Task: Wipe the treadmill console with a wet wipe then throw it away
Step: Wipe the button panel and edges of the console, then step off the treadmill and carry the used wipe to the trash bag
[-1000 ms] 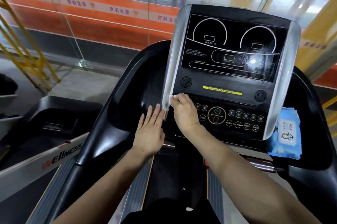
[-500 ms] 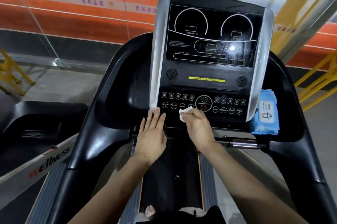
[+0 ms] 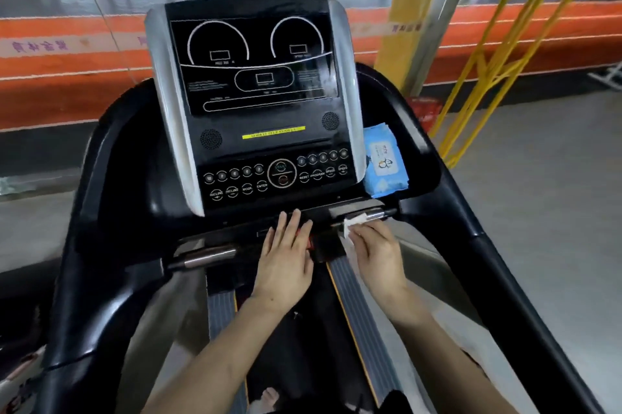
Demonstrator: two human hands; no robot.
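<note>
Below the black treadmill console with silver side trim (image 3: 255,100), both hands work along its lower edge.
Left hand (image 3: 286,255) rests flat, fingers spread and holding nothing, under the button panel; to its right, the right hand (image 3: 377,252) pinches a crumpled white wet wipe (image 3: 353,223) against the chrome handlebar grip (image 3: 373,213), whose long axis runs sideways; the blue wipe packet (image 3: 385,161) lies above it, beside the console.

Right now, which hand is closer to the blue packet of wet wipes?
The right hand. It holds a white wet wipe just below the blue packet of wet wipes, by the metal grip bar. The left hand lies flat farther left, under the button panel.
</note>
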